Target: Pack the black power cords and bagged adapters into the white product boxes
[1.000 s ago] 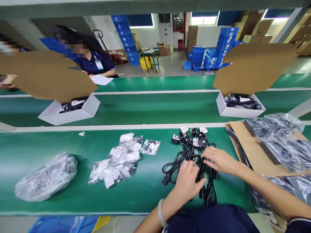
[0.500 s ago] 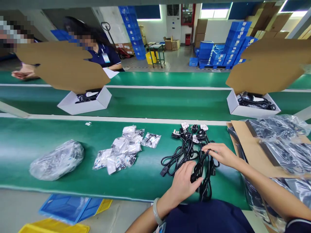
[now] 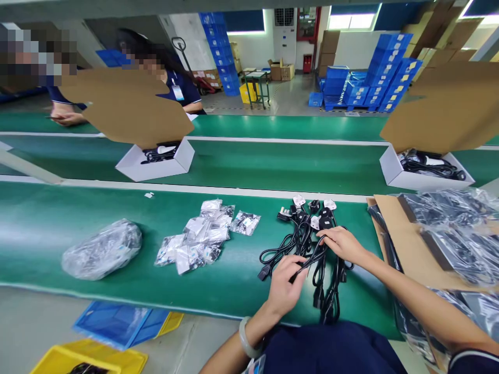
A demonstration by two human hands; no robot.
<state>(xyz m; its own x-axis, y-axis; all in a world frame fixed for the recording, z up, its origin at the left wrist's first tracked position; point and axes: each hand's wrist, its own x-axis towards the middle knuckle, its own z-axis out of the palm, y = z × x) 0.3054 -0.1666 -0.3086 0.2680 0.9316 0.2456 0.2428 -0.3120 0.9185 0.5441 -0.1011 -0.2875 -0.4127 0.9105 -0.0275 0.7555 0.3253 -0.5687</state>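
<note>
My left hand (image 3: 287,285) is closed round the near part of a bundled black power cord (image 3: 313,256). My right hand (image 3: 343,244) pinches the same cord farther up, so it stretches between both hands. Beneath and around it lie several more black power cords (image 3: 302,234) in looped bundles, their plugs toward the far side of the green bench. Some plugs carry white pieces on their pins. Further left is a pile of small clear bags (image 3: 208,228) with white and dark contents.
A large clear plastic bag (image 3: 103,249) lies at the left. Cardboard (image 3: 405,239) with wrapped dark parts (image 3: 456,244) is at the right. Beyond stand two open white boxes (image 3: 175,163) with raised brown lids. Two people are across the line. Blue and yellow bins (image 3: 111,322) sit below.
My left hand has closed on the cord, which is now lifted and drawn leftward between my hands. The white boxes have shifted right along the line. The view has shifted slightly too.
</note>
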